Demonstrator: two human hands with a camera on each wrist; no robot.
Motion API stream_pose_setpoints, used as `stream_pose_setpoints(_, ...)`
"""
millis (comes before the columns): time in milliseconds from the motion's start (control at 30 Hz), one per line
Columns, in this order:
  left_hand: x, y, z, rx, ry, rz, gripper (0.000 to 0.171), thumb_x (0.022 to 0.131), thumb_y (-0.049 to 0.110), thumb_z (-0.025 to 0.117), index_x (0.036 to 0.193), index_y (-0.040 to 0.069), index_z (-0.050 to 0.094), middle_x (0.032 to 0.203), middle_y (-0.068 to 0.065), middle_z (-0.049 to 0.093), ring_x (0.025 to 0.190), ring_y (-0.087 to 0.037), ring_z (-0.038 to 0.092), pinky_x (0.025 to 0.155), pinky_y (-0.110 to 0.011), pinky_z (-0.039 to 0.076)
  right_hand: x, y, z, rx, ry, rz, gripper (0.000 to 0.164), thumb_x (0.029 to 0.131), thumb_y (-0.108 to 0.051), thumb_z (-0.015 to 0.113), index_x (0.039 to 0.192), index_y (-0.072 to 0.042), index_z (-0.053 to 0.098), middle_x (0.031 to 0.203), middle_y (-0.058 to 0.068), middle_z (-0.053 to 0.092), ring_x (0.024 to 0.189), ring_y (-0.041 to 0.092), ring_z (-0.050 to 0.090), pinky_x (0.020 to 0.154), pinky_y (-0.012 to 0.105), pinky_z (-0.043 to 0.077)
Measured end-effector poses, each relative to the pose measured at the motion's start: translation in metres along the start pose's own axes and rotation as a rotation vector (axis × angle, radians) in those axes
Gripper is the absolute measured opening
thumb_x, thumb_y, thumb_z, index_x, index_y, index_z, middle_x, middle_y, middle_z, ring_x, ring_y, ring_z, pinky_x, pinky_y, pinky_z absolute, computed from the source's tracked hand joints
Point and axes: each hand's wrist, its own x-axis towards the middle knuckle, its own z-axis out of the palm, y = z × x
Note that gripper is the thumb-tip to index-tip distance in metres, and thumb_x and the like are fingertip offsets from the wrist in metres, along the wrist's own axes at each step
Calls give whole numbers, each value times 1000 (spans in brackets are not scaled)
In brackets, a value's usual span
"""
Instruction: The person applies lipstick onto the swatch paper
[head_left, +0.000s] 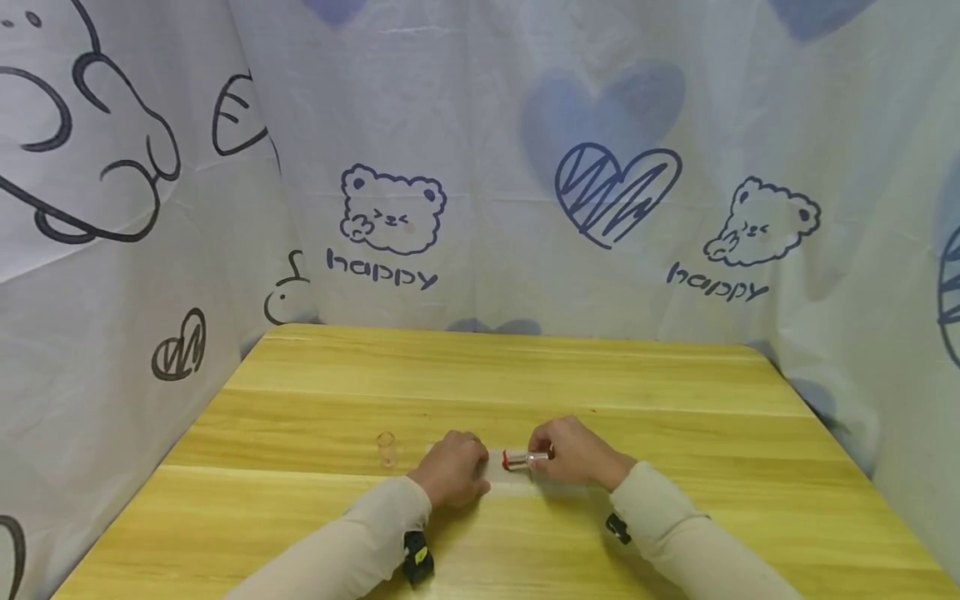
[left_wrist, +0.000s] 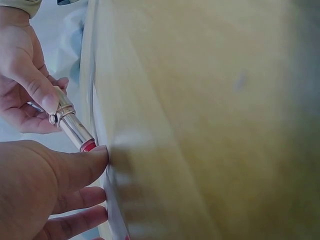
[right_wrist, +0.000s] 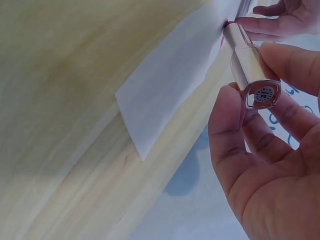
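Observation:
My right hand (head_left: 576,454) pinches a lipstick (right_wrist: 247,62) between thumb and fingers. Its case is shiny metallic, with a round label on the base, and its red end (head_left: 506,460) points left. Under both hands lies a strip of thin white paper (right_wrist: 160,92) on the table. My left hand (head_left: 453,468) rests at the paper's left part, fingers loosely extended and gripping nothing. In the left wrist view the lipstick's red end (left_wrist: 88,145) overlaps the left thumb's tip. A small transparent cap (head_left: 386,450) stands left of the left hand.
The wooden table (head_left: 487,375) has a light yellow grain. Printed white curtains (head_left: 480,167) hang behind it and along both sides. Tiny reddish specks (head_left: 593,410) mark the tabletop beyond the hands. A black wrist device (head_left: 417,558) sits at the left sleeve.

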Motion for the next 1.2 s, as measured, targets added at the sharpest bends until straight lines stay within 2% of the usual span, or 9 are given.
stream_pose_setpoints(667, -1, 2, -1, 13, 7, -7, 31, 81, 25, 79, 103, 3, 71, 105, -9, 65, 102, -29, 58, 90, -40, 49, -4, -5, -2, 31, -76, 3, 6, 86, -9, 72, 82, -13, 69, 73, -11, 61, 65, 4, 52, 58, 24, 46)
stream_pose_setpoints(1200, -2, 2, -1, 3, 16, 1, 31, 81, 24, 80, 102, 3, 71, 105, -9, 65, 102, -29, 58, 90, -40, 49, -7, -8, -7, 59, -138, -40, 11, 86, -8, 72, 79, -15, 67, 72, -12, 58, 66, 3, 52, 59, 23, 47)
